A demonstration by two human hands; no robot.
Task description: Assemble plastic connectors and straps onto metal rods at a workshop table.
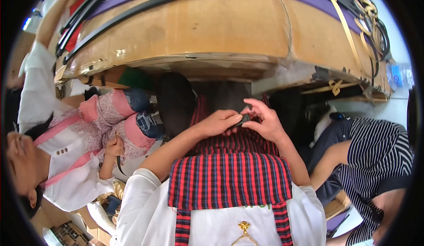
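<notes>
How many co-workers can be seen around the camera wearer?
2: a co-worker in a pink-strapped apron on the left, and a co-worker in a striped top on the right. Others may be hidden.

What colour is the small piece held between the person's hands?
The small piece looks black; the head view shows it.

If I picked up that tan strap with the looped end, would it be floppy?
Probably floppy: the tan strap curls into a loop at one end. It's likely light, looking thin and narrow. It probably won't roll, since it seems to lie flat on the cardboard.
</notes>
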